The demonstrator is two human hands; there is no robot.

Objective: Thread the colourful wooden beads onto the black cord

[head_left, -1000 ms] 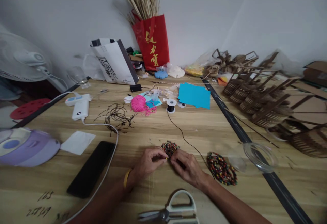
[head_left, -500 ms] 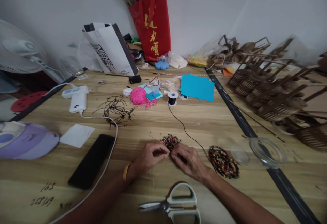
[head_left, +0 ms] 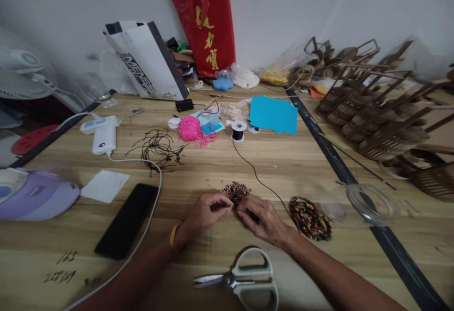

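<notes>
My left hand (head_left: 205,214) and my right hand (head_left: 259,219) rest on the wooden table (head_left: 283,164), fingertips pinched together and meeting just below a small pile of coloured beads (head_left: 235,191). What sits between the fingertips is too small to name. A thin black cord (head_left: 256,177) runs from a spool (head_left: 239,131) down toward my right hand. A heap of strung beads (head_left: 310,218) lies right of my right wrist. A yellow band circles my left wrist.
Scissors (head_left: 244,281) lie near the front edge. A black phone (head_left: 127,226), white paper (head_left: 104,185), power bank (head_left: 100,139) with cable and loose black cords (head_left: 158,148) lie left. Pink yarn (head_left: 190,128), blue paper (head_left: 273,115), a glass jar (head_left: 369,203), bags and wooden baskets (head_left: 376,112) lie beyond.
The camera tilted downward, so everything sits higher in view. Both hands keep their pinch by the bead pile with only slight finger shifts.
</notes>
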